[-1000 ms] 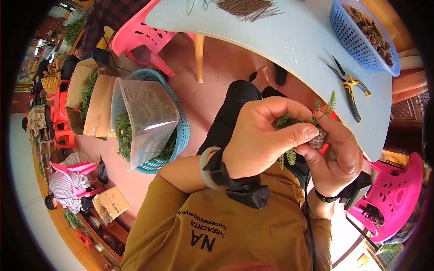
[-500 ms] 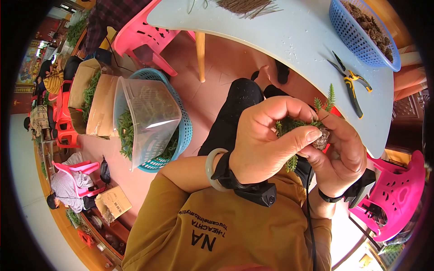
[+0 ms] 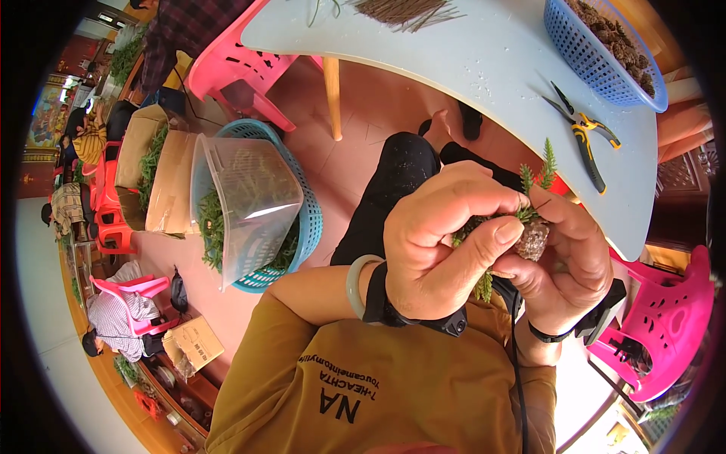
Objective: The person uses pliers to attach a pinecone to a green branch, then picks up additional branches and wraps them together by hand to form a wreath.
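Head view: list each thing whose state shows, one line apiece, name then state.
Left grip: closed on the green sprig
Right grip: closed on the brown cone
Green sprig: held, tip sticking out above the fingers
Brown cone: held between the hands
Pliers: lying on the table, jaws open
Blue basket: loaded with cones
Cardboard box: open, greenery inside

The brown piece (image 3: 532, 240) at right of centre has a rough surface. At the top, the table (image 3: 423, 57) looks smooth. The bin (image 3: 261, 200) at the left is clear, glossy plastic; the box (image 3: 172, 181) beside it is matt cardboard. The chair (image 3: 665, 321), lower right, is smooth plastic. The shirt (image 3: 439, 371) is matt cloth.
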`<control>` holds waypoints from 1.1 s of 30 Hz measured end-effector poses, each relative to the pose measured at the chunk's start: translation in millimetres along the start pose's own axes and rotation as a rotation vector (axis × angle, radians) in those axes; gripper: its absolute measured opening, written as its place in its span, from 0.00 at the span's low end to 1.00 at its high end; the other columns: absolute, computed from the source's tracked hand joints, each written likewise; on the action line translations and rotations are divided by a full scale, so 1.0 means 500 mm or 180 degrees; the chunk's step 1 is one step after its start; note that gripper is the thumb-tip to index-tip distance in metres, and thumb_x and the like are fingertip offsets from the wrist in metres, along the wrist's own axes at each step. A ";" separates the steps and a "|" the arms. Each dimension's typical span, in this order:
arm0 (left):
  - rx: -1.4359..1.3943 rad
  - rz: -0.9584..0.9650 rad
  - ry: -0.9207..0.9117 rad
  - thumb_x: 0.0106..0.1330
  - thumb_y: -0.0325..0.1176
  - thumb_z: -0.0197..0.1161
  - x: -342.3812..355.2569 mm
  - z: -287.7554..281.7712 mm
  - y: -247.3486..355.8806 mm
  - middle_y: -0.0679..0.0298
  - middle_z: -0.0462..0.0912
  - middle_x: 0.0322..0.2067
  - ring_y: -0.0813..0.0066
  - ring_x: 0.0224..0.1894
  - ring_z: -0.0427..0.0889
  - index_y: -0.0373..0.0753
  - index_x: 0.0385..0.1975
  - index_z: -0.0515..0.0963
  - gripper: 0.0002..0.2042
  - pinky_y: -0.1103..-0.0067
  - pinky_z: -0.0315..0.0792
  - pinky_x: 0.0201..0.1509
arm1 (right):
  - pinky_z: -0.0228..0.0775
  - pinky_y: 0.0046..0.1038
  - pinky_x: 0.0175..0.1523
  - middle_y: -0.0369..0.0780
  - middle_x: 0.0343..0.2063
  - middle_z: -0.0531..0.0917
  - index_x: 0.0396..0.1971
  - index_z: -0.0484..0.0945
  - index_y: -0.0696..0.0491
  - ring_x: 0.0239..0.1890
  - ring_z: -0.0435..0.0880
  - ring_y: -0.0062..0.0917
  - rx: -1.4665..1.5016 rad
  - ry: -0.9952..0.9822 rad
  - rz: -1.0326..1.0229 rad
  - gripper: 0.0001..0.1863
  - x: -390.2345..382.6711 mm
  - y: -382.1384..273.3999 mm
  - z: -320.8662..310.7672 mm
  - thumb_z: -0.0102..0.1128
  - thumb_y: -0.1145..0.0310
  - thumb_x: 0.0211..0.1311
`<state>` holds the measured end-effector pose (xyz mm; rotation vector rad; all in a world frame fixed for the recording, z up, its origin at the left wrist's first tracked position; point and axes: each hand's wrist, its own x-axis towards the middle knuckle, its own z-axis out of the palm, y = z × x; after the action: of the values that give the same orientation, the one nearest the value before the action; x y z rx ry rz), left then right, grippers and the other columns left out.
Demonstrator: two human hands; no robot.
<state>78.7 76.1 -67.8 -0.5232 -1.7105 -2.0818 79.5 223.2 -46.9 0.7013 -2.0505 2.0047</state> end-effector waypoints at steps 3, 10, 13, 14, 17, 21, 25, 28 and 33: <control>0.0109 0.0096 0.0030 0.61 0.27 0.62 0.000 0.000 0.001 0.56 0.80 0.35 0.69 0.37 0.77 0.29 0.35 0.77 0.08 0.65 0.67 0.54 | 0.75 0.23 0.46 0.45 0.43 0.81 0.50 0.70 0.65 0.42 0.82 0.24 0.0491 0.0069 0.0074 0.31 -0.002 0.002 0.006 0.73 0.80 0.43; 0.0245 0.0117 0.0057 0.61 0.27 0.61 0.002 -0.005 0.008 0.56 0.80 0.35 0.70 0.37 0.77 0.30 0.35 0.77 0.07 0.65 0.67 0.55 | 0.74 0.24 0.48 0.46 0.46 0.79 0.52 0.68 0.65 0.46 0.81 0.26 0.0611 -0.0261 0.0088 0.31 -0.002 0.012 -0.008 0.71 0.79 0.46; 0.0246 0.0037 -0.0037 0.61 0.27 0.61 0.007 -0.011 0.012 0.55 0.80 0.36 0.69 0.38 0.77 0.29 0.36 0.77 0.08 0.68 0.68 0.52 | 0.73 0.24 0.49 0.46 0.47 0.78 0.52 0.66 0.65 0.46 0.80 0.26 0.0774 -0.0274 0.0189 0.31 -0.002 0.010 -0.005 0.71 0.78 0.47; 0.0246 0.0036 -0.0038 0.61 0.27 0.61 0.009 -0.011 0.009 0.55 0.80 0.36 0.69 0.38 0.77 0.29 0.36 0.77 0.08 0.68 0.68 0.52 | 0.73 0.24 0.49 0.47 0.48 0.78 0.52 0.65 0.65 0.46 0.80 0.26 0.0928 -0.0147 0.0278 0.31 -0.003 0.008 0.000 0.70 0.78 0.48; -0.0123 0.0140 -0.0016 0.58 0.19 0.61 0.019 -0.006 -0.001 0.56 0.79 0.30 0.71 0.28 0.75 0.27 0.35 0.76 0.07 0.80 0.68 0.34 | 0.72 0.24 0.49 0.47 0.47 0.77 0.51 0.63 0.65 0.45 0.80 0.26 0.1047 0.0035 0.0281 0.30 -0.003 0.007 0.011 0.70 0.77 0.49; -0.0182 0.0131 -0.0001 0.59 0.19 0.61 0.022 -0.006 0.002 0.56 0.79 0.30 0.72 0.29 0.76 0.27 0.36 0.76 0.06 0.81 0.69 0.34 | 0.71 0.24 0.49 0.47 0.43 0.77 0.49 0.61 0.63 0.42 0.79 0.25 0.0909 0.0122 0.0058 0.29 -0.006 0.017 0.009 0.68 0.76 0.51; -0.0076 -0.0046 -0.0047 0.61 0.24 0.59 0.019 -0.011 0.006 0.52 0.79 0.35 0.67 0.37 0.76 0.26 0.37 0.76 0.08 0.72 0.69 0.46 | 0.71 0.24 0.49 0.45 0.40 0.77 0.48 0.60 0.61 0.41 0.79 0.24 0.0745 0.0111 0.0068 0.26 -0.011 0.018 0.006 0.67 0.75 0.54; 0.0173 0.0261 -0.0121 0.60 0.24 0.59 0.020 -0.016 -0.005 0.52 0.79 0.35 0.67 0.36 0.76 0.26 0.37 0.75 0.08 0.70 0.69 0.46 | 0.70 0.23 0.49 0.43 0.38 0.77 0.48 0.61 0.61 0.41 0.79 0.23 0.0666 0.0191 0.0283 0.24 -0.011 0.007 0.008 0.65 0.75 0.56; 0.0397 0.0603 -0.0182 0.59 0.22 0.58 0.015 -0.018 -0.016 0.52 0.79 0.35 0.68 0.33 0.75 0.25 0.37 0.75 0.09 0.68 0.69 0.44 | 0.70 0.22 0.48 0.43 0.38 0.78 0.47 0.62 0.61 0.40 0.79 0.22 0.1022 0.0207 0.0475 0.21 -0.009 -0.002 0.013 0.62 0.75 0.58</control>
<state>67.7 68.1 -72.5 -0.6835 -1.7359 -1.8323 85.2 217.6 -48.7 0.5392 -1.8120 2.4397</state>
